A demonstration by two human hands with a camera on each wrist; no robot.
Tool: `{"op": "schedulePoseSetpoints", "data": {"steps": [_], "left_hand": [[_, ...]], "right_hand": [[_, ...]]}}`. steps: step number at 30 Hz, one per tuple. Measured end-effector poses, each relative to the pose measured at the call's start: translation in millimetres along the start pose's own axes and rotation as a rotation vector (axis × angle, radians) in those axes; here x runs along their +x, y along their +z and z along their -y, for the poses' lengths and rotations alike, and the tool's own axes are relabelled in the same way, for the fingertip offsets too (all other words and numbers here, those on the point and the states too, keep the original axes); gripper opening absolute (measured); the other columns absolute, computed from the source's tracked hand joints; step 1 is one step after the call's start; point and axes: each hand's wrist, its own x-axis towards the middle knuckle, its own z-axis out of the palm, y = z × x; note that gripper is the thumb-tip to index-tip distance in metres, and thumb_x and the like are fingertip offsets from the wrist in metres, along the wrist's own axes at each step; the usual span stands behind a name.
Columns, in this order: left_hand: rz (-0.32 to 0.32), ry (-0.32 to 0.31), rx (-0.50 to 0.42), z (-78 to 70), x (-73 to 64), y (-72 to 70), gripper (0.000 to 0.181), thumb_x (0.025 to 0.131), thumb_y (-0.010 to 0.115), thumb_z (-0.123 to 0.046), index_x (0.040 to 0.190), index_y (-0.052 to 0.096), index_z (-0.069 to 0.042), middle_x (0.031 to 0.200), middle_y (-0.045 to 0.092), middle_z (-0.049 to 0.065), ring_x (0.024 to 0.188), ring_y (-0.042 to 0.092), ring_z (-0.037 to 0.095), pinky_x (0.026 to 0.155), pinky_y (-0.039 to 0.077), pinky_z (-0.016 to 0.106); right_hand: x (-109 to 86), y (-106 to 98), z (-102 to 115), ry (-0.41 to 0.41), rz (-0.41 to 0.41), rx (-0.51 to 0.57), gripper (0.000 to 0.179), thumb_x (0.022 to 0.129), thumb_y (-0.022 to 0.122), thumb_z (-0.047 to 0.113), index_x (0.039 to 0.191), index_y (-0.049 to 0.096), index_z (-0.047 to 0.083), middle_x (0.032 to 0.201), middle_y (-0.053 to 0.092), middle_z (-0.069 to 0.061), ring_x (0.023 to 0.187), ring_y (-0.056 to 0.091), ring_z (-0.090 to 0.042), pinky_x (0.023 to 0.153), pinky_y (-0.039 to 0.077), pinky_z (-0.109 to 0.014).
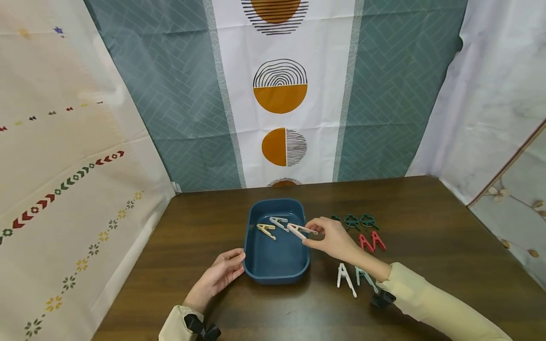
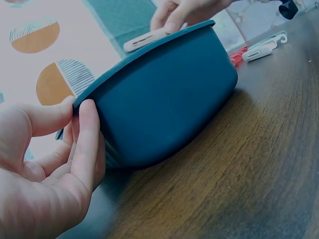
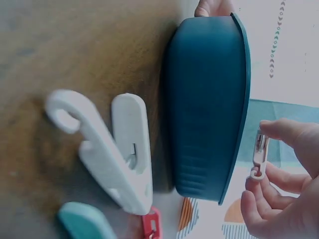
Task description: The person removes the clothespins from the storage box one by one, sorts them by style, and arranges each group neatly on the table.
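A blue plastic basin stands on the table, with a pale yellow clothespin and a whitish clothespin inside. My left hand pinches its left rim, thumb on top and a finger against the outer wall in the left wrist view. Over the right part of the basin, my right hand holds a pale pink clothespin between thumb and fingers. In the right wrist view that clothespin is above the rim, apart from the basin wall.
Right of the basin lie a white clothespin and a mint-green clothespin, partly behind my right arm. Farther back are two red clothespins and several dark green clips. Patterned cloths hang behind the wooden table.
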Motion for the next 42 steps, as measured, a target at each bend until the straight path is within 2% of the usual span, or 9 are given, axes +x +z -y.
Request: {"op": "schedulePoseSetpoints", "data": {"steps": [6, 13, 17, 21, 25, 31, 42], "left_hand": [[0.008, 0.006, -0.015, -1.0, 1.1, -1.2, 0.025, 0.093, 0.051, -0.013, 0.115, 0.044, -0.003, 0.088, 0.058, -0.002, 0.075, 0.061, 0.005, 0.072, 0.052, 0.017], [0.030, 0.000, -0.034, 0.2, 1.0, -0.6, 0.019, 0.093, 0.050, -0.011, 0.111, 0.046, -0.006, 0.087, 0.058, -0.003, 0.074, 0.061, 0.004, 0.072, 0.053, 0.017], [0.029, -0.001, -0.026, 0.6, 1.1, 0.2, 0.022, 0.093, 0.050, -0.012, 0.113, 0.045, -0.005, 0.087, 0.057, -0.002, 0.074, 0.060, 0.004, 0.072, 0.052, 0.017], [0.025, -0.010, -0.028, 0.7, 0.7, -0.2, 0.025, 0.093, 0.051, -0.013, 0.116, 0.043, -0.003, 0.088, 0.057, -0.002, 0.074, 0.060, 0.005, 0.072, 0.052, 0.017], [0.026, -0.016, -0.037, 0.8, 0.6, -0.2, 0.027, 0.094, 0.050, -0.012, 0.118, 0.041, -0.003, 0.089, 0.057, -0.002, 0.076, 0.060, 0.005, 0.073, 0.052, 0.017], [0.014, -0.017, -0.040, 0.1, 1.7, 0.5, 0.031, 0.094, 0.050, -0.012, 0.120, 0.039, -0.002, 0.090, 0.057, -0.002, 0.078, 0.060, 0.005, 0.074, 0.052, 0.017], [0.017, -0.006, -0.024, 1.8, 0.7, -1.0, 0.029, 0.093, 0.052, -0.014, 0.118, 0.041, -0.003, 0.089, 0.057, -0.004, 0.078, 0.060, 0.005, 0.074, 0.052, 0.017]], "right_hand": [[-9.1, -7, -9, 0.073, -0.019, -0.008, 0.031, 0.069, 0.078, 0.035, 0.095, 0.064, 0.024, 0.085, 0.063, 0.007, 0.076, 0.054, -0.010, 0.067, 0.046, -0.027], [-24.7, -15, -21, 0.127, -0.031, 0.000, 0.034, 0.067, 0.079, 0.035, 0.095, 0.065, 0.022, 0.081, 0.063, 0.000, 0.069, 0.052, -0.015, 0.055, 0.041, -0.022], [-32.5, -22, -28, 0.157, -0.029, -0.048, 0.033, 0.067, 0.080, 0.033, 0.094, 0.065, 0.022, 0.076, 0.062, -0.002, 0.065, 0.048, -0.012, 0.053, 0.038, -0.021], [-40.1, -29, -36, 0.169, -0.045, -0.092, 0.032, 0.065, 0.081, 0.031, 0.092, 0.065, 0.022, 0.077, 0.064, -0.001, 0.064, 0.052, -0.013, 0.049, 0.037, -0.020], [-48.3, -35, -43, 0.186, -0.075, -0.103, 0.034, 0.064, 0.082, 0.032, 0.091, 0.065, 0.021, 0.076, 0.064, 0.000, 0.065, 0.054, -0.012, 0.050, 0.038, -0.020], [-62.9, -42, -50, 0.205, -0.094, -0.156, 0.033, 0.065, 0.081, 0.034, 0.091, 0.066, 0.020, 0.073, 0.061, 0.003, 0.063, 0.049, -0.007, 0.052, 0.037, -0.020], [-94.5, -53, -56, 0.317, -0.127, -0.210, 0.036, 0.063, 0.082, 0.035, 0.092, 0.066, 0.019, 0.084, 0.067, 0.002, 0.077, 0.060, -0.015, 0.060, 0.044, -0.029]]}}
